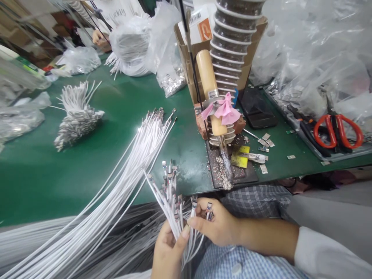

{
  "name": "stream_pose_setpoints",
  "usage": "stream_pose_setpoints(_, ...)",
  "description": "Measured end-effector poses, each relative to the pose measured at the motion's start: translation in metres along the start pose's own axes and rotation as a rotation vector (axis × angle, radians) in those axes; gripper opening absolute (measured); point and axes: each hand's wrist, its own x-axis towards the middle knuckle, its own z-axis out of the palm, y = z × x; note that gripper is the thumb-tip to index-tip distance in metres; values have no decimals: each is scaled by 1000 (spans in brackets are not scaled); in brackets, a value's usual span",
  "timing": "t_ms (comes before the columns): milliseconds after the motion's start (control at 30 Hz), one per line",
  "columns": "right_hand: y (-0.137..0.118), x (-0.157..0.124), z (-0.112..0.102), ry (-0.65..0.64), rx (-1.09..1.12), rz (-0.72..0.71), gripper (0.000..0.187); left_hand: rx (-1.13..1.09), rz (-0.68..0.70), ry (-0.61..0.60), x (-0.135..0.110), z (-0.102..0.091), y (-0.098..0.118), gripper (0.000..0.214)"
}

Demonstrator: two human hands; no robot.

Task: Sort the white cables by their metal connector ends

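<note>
My left hand (171, 248) is closed around a bunch of white cables (174, 217) with small metal connector ends pointing up and away from me. Beside it, my right hand (216, 223) pinches a few more white cables (194, 211) of the same kind, their connector tips showing between and past the fingers. Both hands are close together over my lap, just below the table's front edge. On the table lies a larger bundle of white cables (139, 151), its connector ends toward the back and its tails running down to the left.
A soldering iron (222, 147) with a wooden handle leans tip down over a dark, debris-strewn pad (217, 166). Behind it rises a ribbed hose (232, 42). Red-handled scissors (338, 130) and a phone (257, 106) lie right. Another cable bundle (78, 120) sits left.
</note>
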Motion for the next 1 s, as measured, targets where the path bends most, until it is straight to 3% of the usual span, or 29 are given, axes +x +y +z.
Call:
stream_pose_setpoints(400,1,-1,-2,0,-49,7,42,-24,23,-12,1,0,-1,40)
stream_pose_setpoints(700,-4,2,-3,-25,-77,-210,37,-41,45,-4,2,0,-1,41)
stream_pose_setpoints(1000,-2,0,-4,-5,-102,-161,34,-100,7,64,1,6,4,45)
